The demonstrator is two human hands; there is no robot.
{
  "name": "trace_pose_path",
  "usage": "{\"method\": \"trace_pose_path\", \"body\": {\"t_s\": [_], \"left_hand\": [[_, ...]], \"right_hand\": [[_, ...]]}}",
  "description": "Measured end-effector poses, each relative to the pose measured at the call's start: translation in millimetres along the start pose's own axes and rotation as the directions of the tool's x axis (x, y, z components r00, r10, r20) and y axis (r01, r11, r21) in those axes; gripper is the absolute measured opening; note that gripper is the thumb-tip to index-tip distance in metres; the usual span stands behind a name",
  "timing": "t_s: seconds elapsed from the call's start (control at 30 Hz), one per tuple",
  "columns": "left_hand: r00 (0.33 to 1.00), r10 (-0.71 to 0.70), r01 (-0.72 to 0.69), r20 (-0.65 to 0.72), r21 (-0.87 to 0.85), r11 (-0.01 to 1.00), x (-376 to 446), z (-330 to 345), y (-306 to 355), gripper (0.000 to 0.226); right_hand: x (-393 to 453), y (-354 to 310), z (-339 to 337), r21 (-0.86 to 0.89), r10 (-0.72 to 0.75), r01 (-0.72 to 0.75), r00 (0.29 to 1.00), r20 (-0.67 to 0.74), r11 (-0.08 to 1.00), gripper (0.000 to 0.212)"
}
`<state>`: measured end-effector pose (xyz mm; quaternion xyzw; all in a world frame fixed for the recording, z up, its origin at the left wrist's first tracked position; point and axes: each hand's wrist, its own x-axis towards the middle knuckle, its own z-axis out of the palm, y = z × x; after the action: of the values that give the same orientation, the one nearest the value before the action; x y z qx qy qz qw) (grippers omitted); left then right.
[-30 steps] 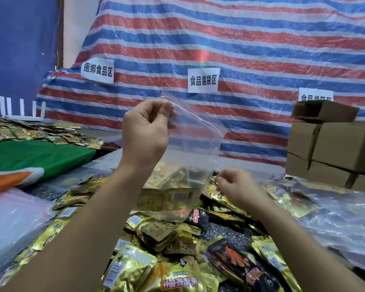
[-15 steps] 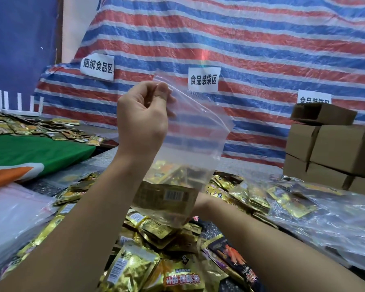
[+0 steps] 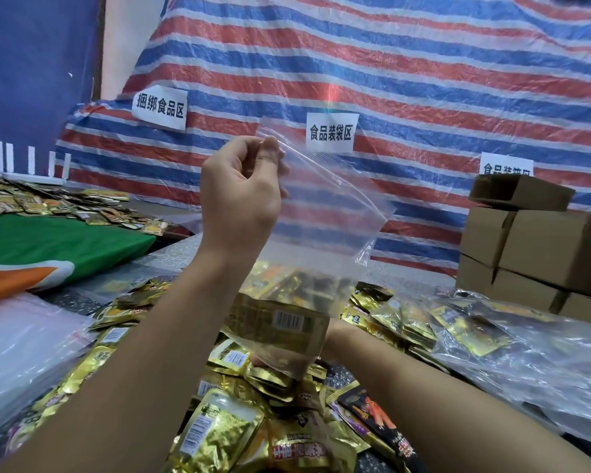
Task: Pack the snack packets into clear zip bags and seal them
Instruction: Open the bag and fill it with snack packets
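A striped tarpaulin in red, blue and white is hung across the whole background. Three white paper signs are fixed to it: the left sign reads 捆绑食品区, the middle sign reads 食品装袋区, and the right sign is cut off below by the boxes, so only the tops of its characters are seen. Brown cardboard boxes are stacked at the right, the top one lying open. A green and orange cloth is spread at the left, with more packets scattered beyond it. Sheets of clear plastic are heaped at the right over some packets, and a pale stack of plastic lies at the left edge.

The table is covered by a pile of gold snack packets; their printing is mostly too blurred to be read, though barcodes and red characters are made out.

A clear zip bag is held up in the middle of the view — its top corner is pinched between thumb and curled fingers of the left hand. A gold packet with a barcode is seen inside, at the bottom of the bag. The right hand is almost wholly hidden behind the bag's lower end — only the forearm is plain, and how its fingers lie cannot be told.
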<state>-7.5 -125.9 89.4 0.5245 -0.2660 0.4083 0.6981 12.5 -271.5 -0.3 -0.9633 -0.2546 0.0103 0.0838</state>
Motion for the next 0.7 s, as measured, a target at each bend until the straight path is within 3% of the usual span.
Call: {"method": "trace_pose_path", "body": {"t_s": [0.07, 0.13, 0.27, 0.37, 0.47, 0.63, 0.7], "left_hand": [[1.0, 0.0, 0.0, 0.004, 0.0, 1.0, -0.6, 1.3, -0.4, 0.02], [1.0, 0.001, -0.001, 0.004, -0.004, 1.0, -1.1, 2.2, -1.0, 0.02], [1.0, 0.003, -0.002, 0.021, -0.008, 1.0, -3.0, 3.0, -1.2, 0.023], [0.999, -0.013, 0.014, 0.032, -0.005, 1.0, -3.7, 3.7, -0.7, 0.026], [0.997, -0.053, 0.052, 0.06, 0.009, 0.999, -4.0, 4.5, -1.5, 0.028], [0.99, -0.096, 0.097, 0.101, 0.0, 0.995, -5.4, 6.6, -4.3, 0.029], [0.984, -0.124, 0.124, 0.126, 0.008, 0.992, -5.7, 8.3, -6.3, 0.029]], "right_hand": [[-7.3, -2.1, -2.6, 0.357, 0.16, -0.206, 0.975, 0.153, 0.911, 0.012], [-8.2, -8.2, -7.4, 0.384, 0.166, -0.237, 0.964, 0.209, 0.892, 0.026], [-11.3, -0.6, -7.2, 0.418, 0.188, -0.298, 0.94, 0.284, 0.858, 0.013], [-15.8, 6.1, -8.5, 0.481, 0.131, -0.253, 0.953, 0.272, 0.839, 0.03], [-20.2, 11.3, -8.1, 0.594, 0.063, -0.249, 0.947, 0.315, 0.765, 0.025], [-36.5, 36.2, -12.1, 0.65, 0.226, -0.385, 0.921, 0.317, 0.656, 0.025], [-49.4, 48.7, -16.9, 0.71, 0.267, -0.365, 0.93, 0.253, 0.601, 0.029]]}}
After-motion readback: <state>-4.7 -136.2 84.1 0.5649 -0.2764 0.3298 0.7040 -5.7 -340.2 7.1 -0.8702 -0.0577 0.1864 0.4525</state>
